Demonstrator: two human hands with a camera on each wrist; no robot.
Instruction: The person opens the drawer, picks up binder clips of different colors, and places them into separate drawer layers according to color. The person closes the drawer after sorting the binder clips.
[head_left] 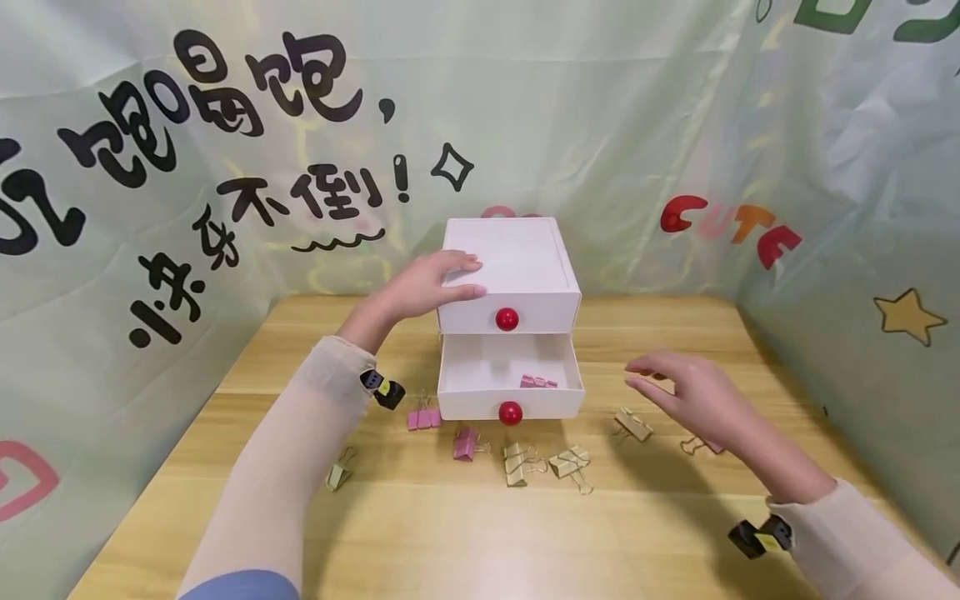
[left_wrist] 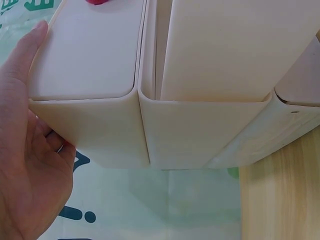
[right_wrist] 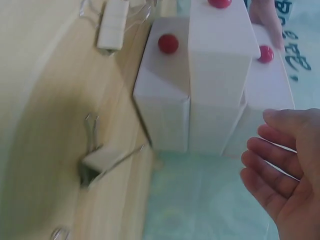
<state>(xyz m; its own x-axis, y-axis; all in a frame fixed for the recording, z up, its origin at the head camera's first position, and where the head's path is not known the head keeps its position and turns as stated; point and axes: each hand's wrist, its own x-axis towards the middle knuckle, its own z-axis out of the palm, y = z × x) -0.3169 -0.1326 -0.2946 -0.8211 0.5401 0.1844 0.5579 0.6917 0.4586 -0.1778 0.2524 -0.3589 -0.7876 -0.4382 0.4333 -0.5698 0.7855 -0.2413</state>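
Observation:
A white drawer cabinet with red knobs stands on the table, its middle drawer pulled out. Inside that drawer lies a pink binder clip. My left hand rests on the cabinet's top at the left edge, its thumb near the front edge. Off to the drawer's right, my right hand hovers over the table, fingers bent loosely with nothing between them. Below it are a yellow binder clip and a pink binder clip, the latter partly hidden by the wrist.
In front of the drawer lie two yellow binder clips and a pink one. Another pink clip sits by the drawer's left corner, and a yellow clip near the left forearm. A printed cloth hangs behind the table.

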